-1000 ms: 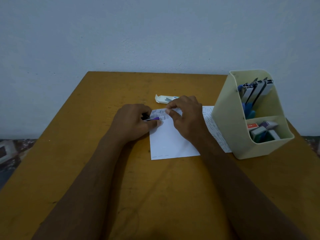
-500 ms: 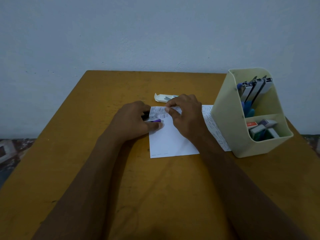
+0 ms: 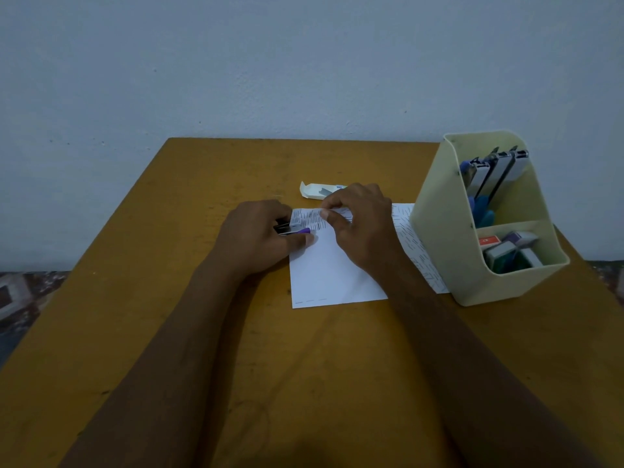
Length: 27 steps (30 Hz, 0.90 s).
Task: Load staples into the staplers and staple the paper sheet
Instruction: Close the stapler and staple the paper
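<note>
Grips purple stapler (image 3: pixel 296 230) in left hand (image 3: pixel 258 236), fingers curled round it, at left edge of paper sheet (image 3: pixel 329 275). Pinches folded top edge of sheet with right hand (image 3: pixel 359 228), thumb and forefinger closed on it. Shows sheet flat on wooden table (image 3: pixel 189 332), just beside cream organizer (image 3: pixel 439 238) loaded with further staplers (image 3: pixel 489 173). Shows opened staple box (image 3: pixel 315 191) just behind right hand.

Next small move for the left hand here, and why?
Probably squeeze the purple stapler shut. The left hand grips it with its nose over the left edge of the folded paper sheet, and the right hand pinches the fold down beside it, so the sheet looks lined up. Whether a staple is already in cannot be seen.
</note>
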Each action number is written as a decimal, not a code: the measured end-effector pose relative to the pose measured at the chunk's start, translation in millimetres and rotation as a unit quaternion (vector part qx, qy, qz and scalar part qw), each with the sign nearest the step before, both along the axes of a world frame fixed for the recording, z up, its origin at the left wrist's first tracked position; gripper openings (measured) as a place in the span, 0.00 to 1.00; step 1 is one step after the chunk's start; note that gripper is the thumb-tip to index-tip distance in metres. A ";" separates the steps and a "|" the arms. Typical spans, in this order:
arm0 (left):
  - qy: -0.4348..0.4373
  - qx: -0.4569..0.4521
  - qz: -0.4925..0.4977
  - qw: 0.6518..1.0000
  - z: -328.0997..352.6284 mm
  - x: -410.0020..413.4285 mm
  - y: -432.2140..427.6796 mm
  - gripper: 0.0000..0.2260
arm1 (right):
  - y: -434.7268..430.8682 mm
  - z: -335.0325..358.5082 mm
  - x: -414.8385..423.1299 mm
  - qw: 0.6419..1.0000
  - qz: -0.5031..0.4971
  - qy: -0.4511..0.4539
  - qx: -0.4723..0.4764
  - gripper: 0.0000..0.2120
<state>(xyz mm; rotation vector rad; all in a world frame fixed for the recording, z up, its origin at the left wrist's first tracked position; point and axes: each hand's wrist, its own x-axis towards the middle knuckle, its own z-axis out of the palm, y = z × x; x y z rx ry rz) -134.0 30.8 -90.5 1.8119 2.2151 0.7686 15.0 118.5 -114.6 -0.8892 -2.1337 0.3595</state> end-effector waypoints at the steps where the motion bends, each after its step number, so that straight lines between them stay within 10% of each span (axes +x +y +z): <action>1: 0.002 0.005 0.005 1.000 -0.5 0.2 -0.1 0.17 | -0.3 0.2 -0.4 1.000 -0.001 -0.002 0.000 0.02; 19: -0.048 -0.078 -0.027 0.995 14.8 -24.4 -14.4 0.23 | -0.2 1.0 -2.1 0.998 -0.031 -0.059 -0.019 0.11; 27: -0.150 0.043 0.038 0.987 22.1 -40.4 -27.4 0.16 | -5.7 11.9 -2.0 0.992 -0.016 -0.120 -0.023 0.08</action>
